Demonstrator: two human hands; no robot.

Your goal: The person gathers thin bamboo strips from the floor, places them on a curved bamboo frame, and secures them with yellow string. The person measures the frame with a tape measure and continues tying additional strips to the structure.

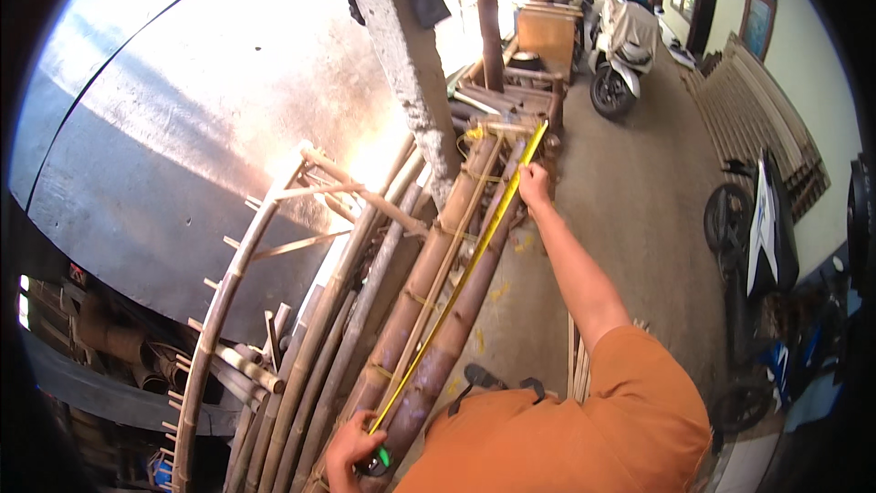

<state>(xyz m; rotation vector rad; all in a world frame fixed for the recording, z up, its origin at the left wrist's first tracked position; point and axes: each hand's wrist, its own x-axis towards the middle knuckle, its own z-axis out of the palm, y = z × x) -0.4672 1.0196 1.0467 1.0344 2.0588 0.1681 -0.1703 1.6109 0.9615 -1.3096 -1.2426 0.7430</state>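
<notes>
A yellow tape measure blade [465,278] is stretched lengthwise over a bundle of thick bamboo poles [440,347]. My left hand [351,445] is closed around the tape measure case [374,463], dark with a green part, at the near end of the poles. Toward the far end, my right hand [534,184] has its fingers closed on the blade, whose tip reaches a little past them. Thin split bamboo strips [436,285] lie along the poles beside the blade. Part of the case is hidden by my left fingers.
A curved bamboo ladder [205,347] with short pegs and more poles [315,347] stand at the left. A concrete post [401,46] rises beyond them. Parked at the far right is a covered scooter [623,50]; corrugated sheets [757,119] lean on the wall, with a motorbike [762,237] nearer.
</notes>
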